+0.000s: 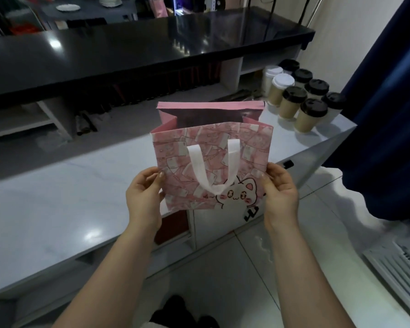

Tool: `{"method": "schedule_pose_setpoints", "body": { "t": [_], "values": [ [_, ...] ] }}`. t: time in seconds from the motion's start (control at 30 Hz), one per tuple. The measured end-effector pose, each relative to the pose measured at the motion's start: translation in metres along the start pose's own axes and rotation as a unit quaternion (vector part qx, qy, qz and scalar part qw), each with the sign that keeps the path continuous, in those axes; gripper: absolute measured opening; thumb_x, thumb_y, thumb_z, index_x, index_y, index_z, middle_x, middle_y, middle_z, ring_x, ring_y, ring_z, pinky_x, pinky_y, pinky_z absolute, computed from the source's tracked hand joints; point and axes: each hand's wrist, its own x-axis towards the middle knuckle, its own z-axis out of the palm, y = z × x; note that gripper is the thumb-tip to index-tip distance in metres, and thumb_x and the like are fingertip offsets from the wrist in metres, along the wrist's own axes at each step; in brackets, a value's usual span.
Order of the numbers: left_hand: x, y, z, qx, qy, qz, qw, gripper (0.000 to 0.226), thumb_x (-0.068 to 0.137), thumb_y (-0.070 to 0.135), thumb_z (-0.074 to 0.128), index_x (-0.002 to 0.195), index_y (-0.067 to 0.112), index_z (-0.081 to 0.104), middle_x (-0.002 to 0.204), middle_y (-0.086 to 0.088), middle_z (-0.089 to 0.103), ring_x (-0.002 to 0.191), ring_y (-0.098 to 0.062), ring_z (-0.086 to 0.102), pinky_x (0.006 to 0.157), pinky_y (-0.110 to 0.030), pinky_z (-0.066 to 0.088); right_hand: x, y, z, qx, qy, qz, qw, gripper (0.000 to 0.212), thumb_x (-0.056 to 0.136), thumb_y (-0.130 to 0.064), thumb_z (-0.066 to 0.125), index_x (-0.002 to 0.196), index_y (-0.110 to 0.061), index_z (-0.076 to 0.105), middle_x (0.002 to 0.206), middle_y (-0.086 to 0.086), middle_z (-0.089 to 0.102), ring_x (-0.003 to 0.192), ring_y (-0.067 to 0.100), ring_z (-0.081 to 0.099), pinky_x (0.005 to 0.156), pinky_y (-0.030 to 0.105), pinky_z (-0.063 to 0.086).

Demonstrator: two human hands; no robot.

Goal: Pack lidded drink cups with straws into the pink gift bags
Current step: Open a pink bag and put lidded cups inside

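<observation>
A pale, glossy desk (57, 197) is showing bright glints of light. At its far right corner a cluster of lidded paper cups (294, 104) is standing upright, packed close together, most wearing black lids, two at the back wearing white lids (283, 79).

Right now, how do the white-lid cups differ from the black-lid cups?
Count: two white-lid cups, six black-lid cups. Place: white-lid cups stand at the cluster's left, black-lid cups to their right. Shared: all upright on the counter, no straws showing; left hand and right hand hold the pink gift bag instead.
</observation>
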Motion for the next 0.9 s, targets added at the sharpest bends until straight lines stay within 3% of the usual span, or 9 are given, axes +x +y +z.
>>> {"method": "schedule_pose_setpoints", "body": {
  "t": [0.27,0.6,0.77,0.9],
  "values": [
    [0.069,-0.004,0.045,-0.014,-0.003,0.012,1.0,0.009,0.091,0.011,0.066,0.092,0.018,0.071,0.091,0.003,0.075,0.089,-0.016,0.072,0.073,-0.035,0.06,0.082,0.011,0.029,0.014,0.021,-0.012,1.0,0.025,0.092,0.004,0.058,0.097,-0.018,0.066,0.087,-0.01,0.075,0.081,0.005,0.07,0.065,0.017,0.055],
    [0.181,-0.016,0.103,-0.017,-0.032,0.027,0.999,0.032,0.091,0.005,0.064,0.081,0.033,0.074,0.084,0.006,0.073,0.083,-0.016,0.068,0.079,-0.042,0.057,0.199,0.029,0.089,-0.043,-0.011,0.007,0.999,0.02,0.093,-0.003,0.059,0.109,-0.015,0.065,0.099,-0.001,0.074,0.088,0.014,0.071,0.068,0.026,0.056],
    [0.195,-0.024,0.121,0.007,-0.033,0.089,0.995,0.026,0.09,0.002,0.064,0.087,0.027,0.069,0.087,0.003,0.069,0.085,-0.018,0.063,0.074,-0.032,0.055,0.231,0.043,0.097,-0.052,0.001,0.018,0.998,0.015,0.098,-0.016,0.057,0.112,-0.015,0.063,0.107,0.006,0.071,0.091,0.017,0.069,0.071,0.03,0.057],
    [0.19,-0.025,0.129,0.031,-0.035,0.117,0.992,0.021,0.086,0.003,0.071,0.093,0.022,0.067,0.087,0.008,0.071,0.081,-0.006,0.064,0.07,-0.02,0.055,0.251,0.047,0.093,-0.061,-0.009,0.01,0.998,0.012,0.099,-0.017,0.055,0.108,-0.019,0.063,0.099,-0.003,0.073,0.085,0.009,0.069,0.068,0.023,0.056]
  ]
}}
